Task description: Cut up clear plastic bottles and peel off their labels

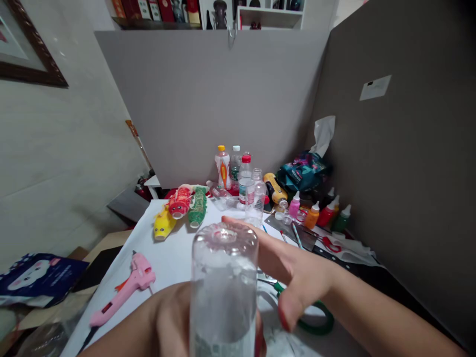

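A clear plastic bottle (224, 282) stands close before me with its base turned up; its lower end runs out of view. My left hand (174, 317) is wrapped round it from the left, and fingertips show at its right side. My right hand (297, 272) is beside the bottle, thumb apart and fingers stretched out behind its upper part; whether they touch it I cannot tell. Below my right hand lie scissors with green handles (320, 322), partly covered by the hand. To the left, a pink glue gun (136, 282) rests on the white tabletop (171, 258).
Yellow (163, 225), red (180, 201) and green (198, 207) fish-like crafts lie at the back left. Several bottles, including an uncapped one (256, 198), stand at the back. Orange (311, 216) and other paint bottles, a tissue pack (303, 171) and red-handled scissors (330, 244) are at right.
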`<state>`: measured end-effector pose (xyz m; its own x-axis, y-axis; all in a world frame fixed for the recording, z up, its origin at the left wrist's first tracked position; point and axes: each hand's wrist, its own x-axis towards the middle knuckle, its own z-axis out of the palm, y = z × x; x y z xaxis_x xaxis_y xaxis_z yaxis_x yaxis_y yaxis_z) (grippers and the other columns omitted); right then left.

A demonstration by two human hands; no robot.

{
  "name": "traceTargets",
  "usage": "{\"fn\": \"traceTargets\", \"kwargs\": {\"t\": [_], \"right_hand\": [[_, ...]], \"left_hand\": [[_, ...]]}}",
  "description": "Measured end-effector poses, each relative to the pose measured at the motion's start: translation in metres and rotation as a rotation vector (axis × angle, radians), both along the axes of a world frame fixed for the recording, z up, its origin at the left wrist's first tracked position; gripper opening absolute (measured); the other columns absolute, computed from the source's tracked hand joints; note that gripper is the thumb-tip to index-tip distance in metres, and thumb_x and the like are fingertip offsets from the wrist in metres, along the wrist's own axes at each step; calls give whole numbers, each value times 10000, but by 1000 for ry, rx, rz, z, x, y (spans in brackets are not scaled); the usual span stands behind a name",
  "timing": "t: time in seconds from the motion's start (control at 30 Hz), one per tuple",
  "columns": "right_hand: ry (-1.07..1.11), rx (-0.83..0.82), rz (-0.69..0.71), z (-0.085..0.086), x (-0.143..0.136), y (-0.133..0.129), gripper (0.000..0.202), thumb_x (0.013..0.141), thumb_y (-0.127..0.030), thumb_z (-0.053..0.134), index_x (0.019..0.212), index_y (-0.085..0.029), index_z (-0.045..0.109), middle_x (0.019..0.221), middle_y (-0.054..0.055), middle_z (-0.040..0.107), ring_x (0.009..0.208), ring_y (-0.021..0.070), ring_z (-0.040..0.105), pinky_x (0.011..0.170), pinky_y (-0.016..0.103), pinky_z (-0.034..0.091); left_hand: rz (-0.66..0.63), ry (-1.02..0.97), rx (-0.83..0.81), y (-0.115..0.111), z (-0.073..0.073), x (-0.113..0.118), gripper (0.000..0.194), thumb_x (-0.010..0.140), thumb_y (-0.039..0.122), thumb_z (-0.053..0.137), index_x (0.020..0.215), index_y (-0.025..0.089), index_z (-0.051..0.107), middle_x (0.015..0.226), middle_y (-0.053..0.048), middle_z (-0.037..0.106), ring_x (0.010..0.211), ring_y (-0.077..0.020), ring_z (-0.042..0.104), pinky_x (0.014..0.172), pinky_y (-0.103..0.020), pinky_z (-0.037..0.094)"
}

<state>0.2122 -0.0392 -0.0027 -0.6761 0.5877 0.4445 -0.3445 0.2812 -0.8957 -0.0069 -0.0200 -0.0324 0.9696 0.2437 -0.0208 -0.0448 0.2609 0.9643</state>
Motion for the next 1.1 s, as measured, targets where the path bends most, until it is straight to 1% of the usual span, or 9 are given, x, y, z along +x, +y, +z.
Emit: {"fn": "traceTargets", "kwargs": {"t": [0.1,0.2,0.3,0.43,0.57,0.73,0.87,0.97,1.1], "right_hand": [[-54,-9,-34,6,-7,-13,931,673,-198,855,1487,-259,407,1396,93,577,1396,273,436,1146,417,347],[-78,1,-129,9,-10,-23,707,697,-287,819,1347,-228,549,1247,76,653,1161,271,625,974,362,509],[-80,53,-433,6,-13,-24,662,691,-347,834,1284,-227,566,1234,86,643,1085,271,636,907,368,524],[-138,143,-955,-5,-22,-18,819,556,-461,930,1233,-232,531,1190,98,620,1102,295,580,955,413,465],[-195,280,-978,-11,-23,-16,699,615,-636,843,1105,-212,578,1063,85,626,985,279,571,872,400,449],[-322,459,-945,-7,-13,-16,579,790,-695,647,1054,-189,555,1016,92,604,977,258,527,839,373,432],[-314,580,-883,-3,-9,-15,551,861,-698,539,1049,-180,524,978,93,612,915,229,556,938,433,409],[-310,642,-903,0,-8,-16,426,910,-617,553,1023,-208,526,915,38,631,810,180,573,1062,486,321],[-265,579,-914,1,-4,-15,163,1003,-289,522,859,-230,571,650,-75,555,566,101,466,1074,442,327]], "left_hand": [[-133,47,70,6,14,0,549,525,548,827,959,226,727,785,-37,684,743,-257,684,732,-359,553],[-133,93,190,8,35,2,379,625,426,793,926,204,727,790,-35,675,759,-235,658,763,-323,541],[179,115,385,5,41,8,314,664,308,791,946,203,703,854,-10,687,825,-210,641,789,-296,526],[557,201,579,7,15,16,415,679,296,820,1053,191,677,942,-30,715,881,-245,649,770,-314,538],[692,199,752,14,0,13,345,605,269,867,914,199,731,884,-46,744,884,-290,659,765,-331,545],[644,217,967,13,18,13,156,725,313,783,858,237,754,750,-20,724,721,-249,656,763,-357,537],[629,233,1102,9,31,21,120,728,318,754,831,256,756,845,-46,738,848,-297,661,938,-440,494],[621,178,992,9,33,19,135,715,290,763,845,259,743,887,-50,728,895,-304,653,984,-456,470],[573,109,640,8,31,4,403,726,280,784,1118,269,693,999,-30,725,958,-270,655,955,-412,501]]}}
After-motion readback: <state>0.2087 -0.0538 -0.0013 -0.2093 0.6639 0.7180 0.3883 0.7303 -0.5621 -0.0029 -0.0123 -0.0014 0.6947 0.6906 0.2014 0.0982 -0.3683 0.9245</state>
